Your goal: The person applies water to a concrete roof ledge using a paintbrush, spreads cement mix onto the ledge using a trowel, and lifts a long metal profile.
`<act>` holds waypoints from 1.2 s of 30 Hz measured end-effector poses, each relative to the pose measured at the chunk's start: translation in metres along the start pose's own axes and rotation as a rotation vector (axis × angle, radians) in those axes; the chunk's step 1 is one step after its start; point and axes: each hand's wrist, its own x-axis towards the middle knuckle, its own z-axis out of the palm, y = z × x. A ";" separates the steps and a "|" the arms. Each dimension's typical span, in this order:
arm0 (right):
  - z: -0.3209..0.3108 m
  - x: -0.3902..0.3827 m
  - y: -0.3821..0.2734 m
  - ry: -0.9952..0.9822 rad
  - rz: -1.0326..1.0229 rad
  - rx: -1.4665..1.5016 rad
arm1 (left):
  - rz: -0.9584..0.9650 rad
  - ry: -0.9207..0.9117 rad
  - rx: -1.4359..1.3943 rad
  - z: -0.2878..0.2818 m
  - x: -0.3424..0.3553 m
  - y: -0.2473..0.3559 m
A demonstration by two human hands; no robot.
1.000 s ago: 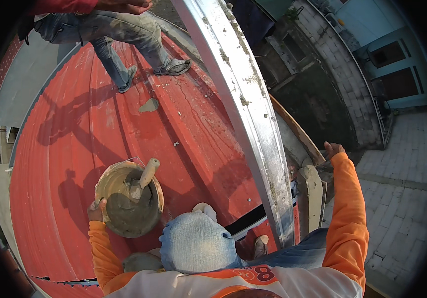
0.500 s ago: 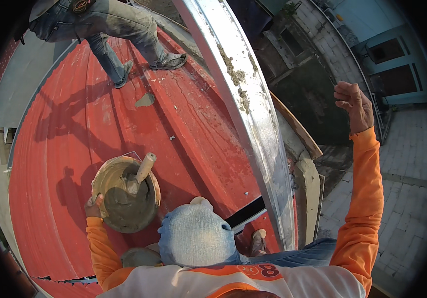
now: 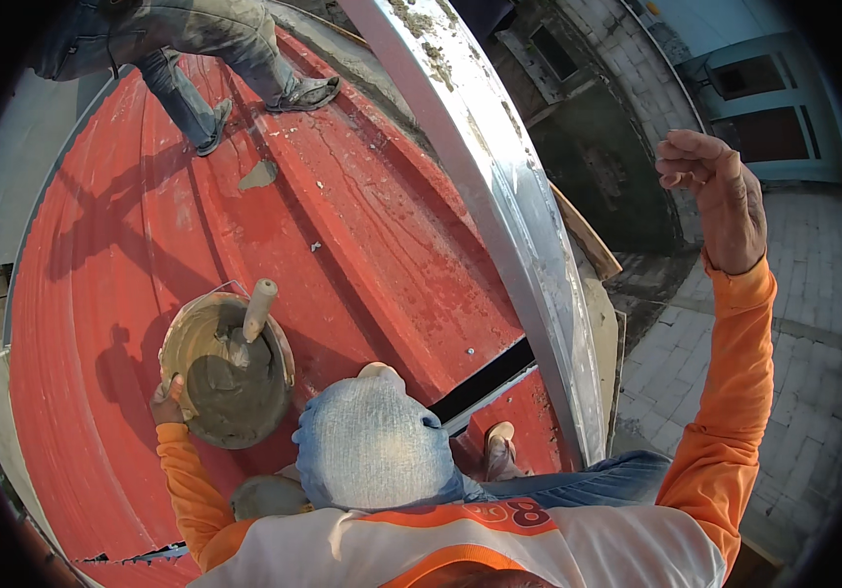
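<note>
My left hand (image 3: 168, 400) is closed on the left rim of a bucket (image 3: 288, 355) holding grey wet mortar (image 3: 235, 402). The bucket stands on red ribbed metal roofing (image 3: 362, 294), with its thin wire handle at the far side. A trowel (image 3: 258, 312) is stuck in the mortar, its light wooden handle leaning up over the far right rim. My right hand (image 3: 720, 201) is raised out to the right, beyond the roof edge, with fingers loosely curled and nothing visible in them. Between my hands runs a shiny metal flashing (image 3: 529, 235) with mortar smears.
Another person's legs (image 3: 235, 69) in dirty jeans stand on the roof at the far left. A dark gap (image 3: 485, 382) crosses the sheets near my foot. A wooden board (image 3: 586, 235) sticks out past the flashing. Right of it the drop shows a block wall (image 3: 705, 382).
My view has shifted, so the roof, bucket and other person's legs sit further left and higher. My right hand has moved slightly outward to the right. My left hand stays on the bucket rim.
</note>
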 end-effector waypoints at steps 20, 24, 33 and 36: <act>-0.038 -0.020 0.051 -0.165 0.338 -0.456 | 0.004 -0.113 -0.230 0.031 -0.003 0.009; -0.033 -0.019 0.042 -0.005 0.575 -0.267 | -0.021 -0.069 -0.143 -0.011 0.007 -0.006; -0.069 -0.013 0.098 -0.005 0.499 -0.047 | 0.046 -0.022 -0.080 0.004 0.008 -0.012; -0.078 -0.008 0.100 0.019 0.513 -0.027 | 0.070 -0.006 0.048 0.005 -0.004 0.001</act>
